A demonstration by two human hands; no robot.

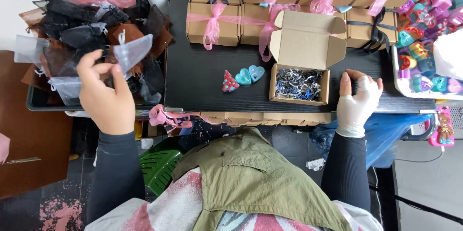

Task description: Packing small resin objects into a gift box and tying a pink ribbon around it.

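My left hand (103, 93) is bare and pinches a pale grey sheer pouch (129, 51) lifted from a pile of dark and brown sheer pouches (82, 28) in a tray on the left. My right hand (358, 101), in a white glove, rests on the black table (193, 76) just right of an open cardboard box (300, 84); its fingers are loosely curled and hold nothing. The box holds black, white and blue shredded paper. Three small painted shapes, one red tree (229, 82) and two teal hearts (250, 74), lie left of the box.
Closed cardboard boxes tied with pink and black ribbons (270, 9) line the table's far side. A white tray of colourful small shapes (427, 43) sits at the right. Flat cardboard blanks and pink ribbon (173, 116) lie at the near edge. A green basket (159, 166) stands below.
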